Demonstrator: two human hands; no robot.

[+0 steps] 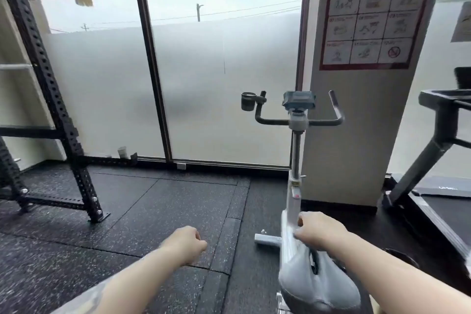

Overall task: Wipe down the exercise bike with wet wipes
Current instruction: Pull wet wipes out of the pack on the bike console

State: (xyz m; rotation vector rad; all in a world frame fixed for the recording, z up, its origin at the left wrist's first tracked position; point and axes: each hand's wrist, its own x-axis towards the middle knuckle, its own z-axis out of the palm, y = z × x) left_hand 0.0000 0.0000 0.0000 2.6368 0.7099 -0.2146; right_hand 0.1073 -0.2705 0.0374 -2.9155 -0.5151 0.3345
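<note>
A person stands over a white and grey upright exercise bike (295,206) on the black speckled rubber floor (153,211) of a gym, beside a tall frosted window with dark frames (204,84). The bike sits towards the right side of the floor, its front end close to a pale pillar (356,135) that carries a red-bordered poster of exercise diagrams (369,13).

The right hand (318,231) rests against the upper part of the bike's grey frame, just below the steel handlebar post, fingers curled against the frame; motion blur hides whether a wipe lies under them. The left hand (184,242) hangs free over the floor, well left of the bike, fingers curled into a loose fist and holding nothing that can be seen.

Higher up, the dark U-shaped handlebar (300,120) spreads to either side of a blue-grey console (298,100), with a dark round cup holder (247,101) fixed at its left end.

At the left edge of the floor stands a black perforated steel rack (51,99), bolted through its foot plates. At the right edge, the black frame and deck of a treadmill (438,160) stand just beside the pillar.
</note>
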